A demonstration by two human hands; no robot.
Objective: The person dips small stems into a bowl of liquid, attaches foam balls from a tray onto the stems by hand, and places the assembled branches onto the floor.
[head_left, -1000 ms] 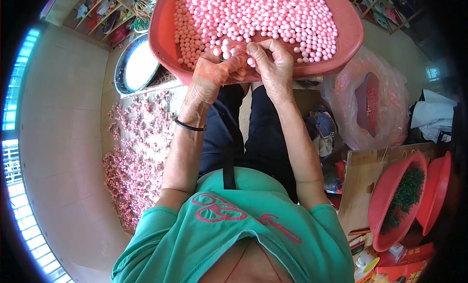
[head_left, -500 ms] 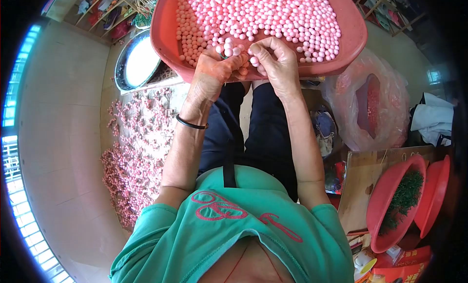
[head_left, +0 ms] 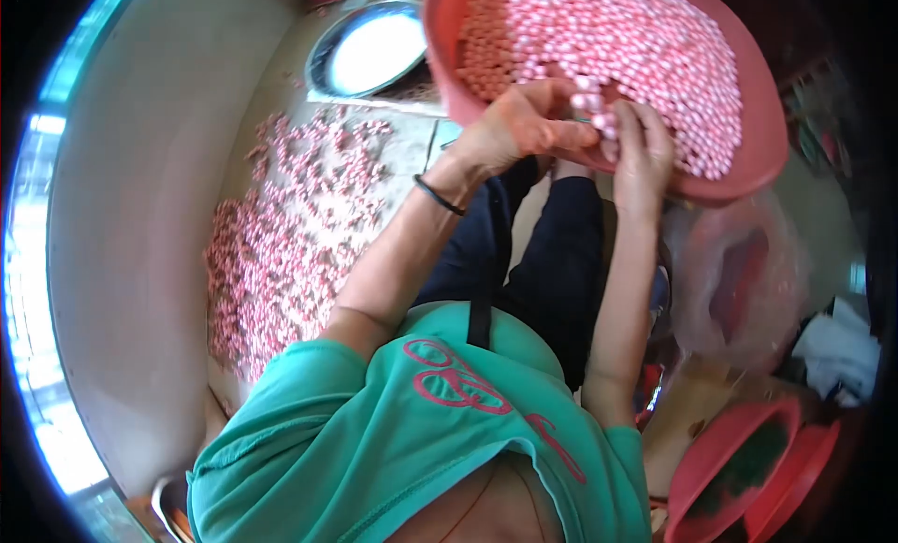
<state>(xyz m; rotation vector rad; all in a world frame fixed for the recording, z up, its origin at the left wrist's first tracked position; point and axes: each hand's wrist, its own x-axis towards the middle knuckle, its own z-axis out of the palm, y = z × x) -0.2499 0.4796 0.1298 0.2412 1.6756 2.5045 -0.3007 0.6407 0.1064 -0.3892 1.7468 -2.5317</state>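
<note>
My left hand (head_left: 528, 127) is closed on a small bunch of pink balls (head_left: 586, 101), which stick up past its thumb and fingertips. Against the lower end of this bunch, my right hand (head_left: 644, 155) pinches at a pink ball, its thumb mostly hidden behind the fingers. Both hands meet at the near rim of a large red plastic basin (head_left: 762, 131). Loose pink balls (head_left: 627, 33) fill much of that basin, which rests over my knees. How the bunch is joined is too blurred to make out.
Many finished-looking pink ball bunches (head_left: 281, 262) cover the floor at left. Beyond them stands a dark round basin with white contents (head_left: 374, 52). At right are a clear plastic bag (head_left: 739, 272), white cloth (head_left: 837, 351) and a red basin (head_left: 687, 496) holding green stems.
The camera view has turned, so the basin and both hands appear farther right and tilted. My right fingers have come closer against the bunch in my left hand.
</note>
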